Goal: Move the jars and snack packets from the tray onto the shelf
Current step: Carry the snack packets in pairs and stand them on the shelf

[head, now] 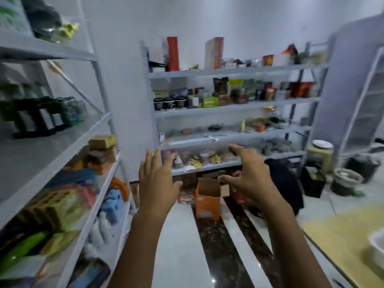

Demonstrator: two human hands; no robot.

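My left hand [156, 179] and my right hand [247, 173] are both raised in front of me with fingers spread and nothing in them. Behind them stands a grey metal shelf unit [234, 104] against the far wall. Three dark jars with white labels [170, 103] sit on its second level, next to several boxes and packets. Snack packets [199, 159] lie on the low level just beyond my fingertips. No tray is in view. The picture is blurred by motion.
A second shelf unit [68, 146] on my left holds dark bottles [41, 115] and colourful packets. An open orange carton [207, 196] stands on the striped floor. A dark bag [284, 183], pots and a bin sit to the right, near a yellow mat [349, 235].
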